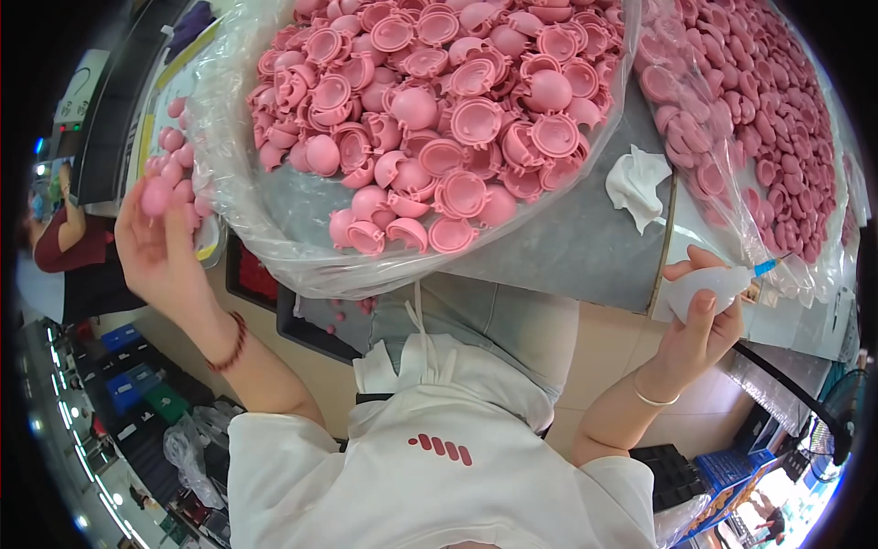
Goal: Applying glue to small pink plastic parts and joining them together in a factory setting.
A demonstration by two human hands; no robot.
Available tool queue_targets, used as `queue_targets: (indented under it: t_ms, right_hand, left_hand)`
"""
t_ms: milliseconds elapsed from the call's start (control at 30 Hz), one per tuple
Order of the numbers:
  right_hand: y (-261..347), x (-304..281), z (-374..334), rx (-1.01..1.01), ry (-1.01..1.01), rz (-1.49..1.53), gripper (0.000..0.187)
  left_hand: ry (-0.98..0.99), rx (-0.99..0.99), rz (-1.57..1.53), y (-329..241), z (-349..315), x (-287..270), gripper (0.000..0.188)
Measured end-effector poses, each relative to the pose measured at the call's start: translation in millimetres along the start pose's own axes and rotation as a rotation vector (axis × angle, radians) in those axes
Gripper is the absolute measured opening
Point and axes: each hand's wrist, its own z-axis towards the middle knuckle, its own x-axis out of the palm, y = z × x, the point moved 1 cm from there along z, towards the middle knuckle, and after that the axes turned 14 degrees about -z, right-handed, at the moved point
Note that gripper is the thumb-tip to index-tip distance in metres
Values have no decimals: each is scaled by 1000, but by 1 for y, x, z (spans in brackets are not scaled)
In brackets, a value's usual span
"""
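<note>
On the far left, my left hand is raised with a round pink ball between its thumb and fingers. Just beyond it lies a cluster of similar pink balls. At the right, my right hand is wrapped round a white squeeze bottle, its thumb on the bottle's side. The bottle's blue needle tip points right. Between my hands, a large clear plastic bag lies spread, heaped with pink half-shells. Many shells face up and show their hollow insides.
A crumpled white tissue lies on the grey tabletop. More pink pieces fill a second clear bag at the right. Below the table edge stands a dark bin holding a few pink pieces. Another person's arm shows at far left.
</note>
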Motion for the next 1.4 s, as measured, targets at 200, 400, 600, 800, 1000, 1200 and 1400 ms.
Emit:
queue_targets:
  t_ms: [200,400,600,800,1000,1200,1400]
  right_hand:
    - [4,3,1,35,32,-29,48]
    - [4,0,0,32,37,-32,48]
    - [-1,-1,-4,-74,-130,119,57]
    - [27,0,-21,-14,39,513,49]
    - [32,5,-18,-233,-161,714,46]
    - [44,0,-22,-538,-95,313,63]
    - [43,-3,-23,-597,-30,156,66]
  left_hand:
    - [114,-47,56,4,1,4,28]
    - [893,25,180,-35,-33,54,21]
    - [438,-275,-442,-34,-45,48,11]
    - [923,-547,-1280,-51,-77,95,14]
    - [891,-1279,-1232,-76,-111,136,15]
    - [1104,-827,-1121,-64,-120,139,26]
    - [933,-1283,-1328,-73,-123,139,39]
